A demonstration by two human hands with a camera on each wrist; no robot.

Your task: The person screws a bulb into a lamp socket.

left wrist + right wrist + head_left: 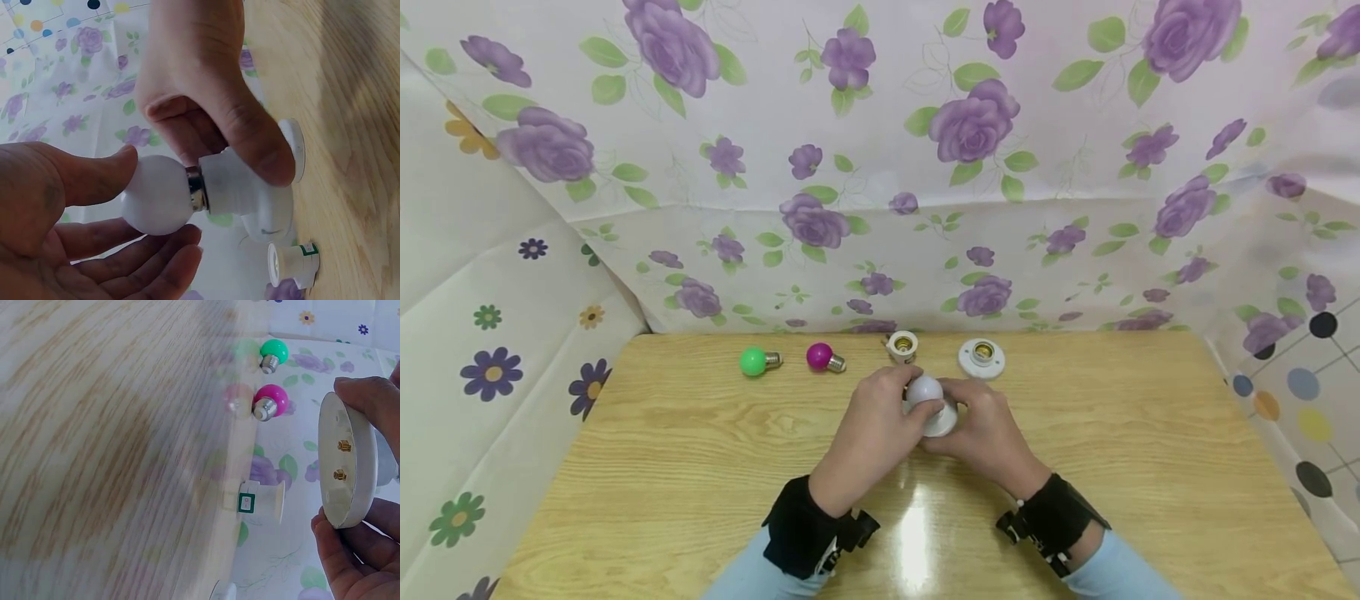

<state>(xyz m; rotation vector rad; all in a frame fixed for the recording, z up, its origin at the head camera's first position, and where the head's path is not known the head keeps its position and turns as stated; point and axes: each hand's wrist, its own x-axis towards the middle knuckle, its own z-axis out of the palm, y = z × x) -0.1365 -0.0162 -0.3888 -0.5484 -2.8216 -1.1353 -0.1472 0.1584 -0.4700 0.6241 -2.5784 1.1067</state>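
Observation:
My left hand [876, 417] holds a round white light bulb [159, 197] between thumb and fingers. The right hand [988, 429] grips a white round lamp socket [269, 206] by its disc-shaped base. In the left wrist view, the bulb's metal screw end sits at the socket's mouth, with some of the metal showing; how deep it goes is hidden. Two brass screws show on the underside of the base [347, 494] in the right wrist view. Bulb and socket are held together above the table, in front of me.
Along the back of the wooden table [700, 467] lie a green bulb [752, 362] and a magenta bulb [820, 357]. To their right stand a small white lamp holder [901, 345] and another round white socket [981, 358]. A flowered cloth [880, 242] hangs behind the table.

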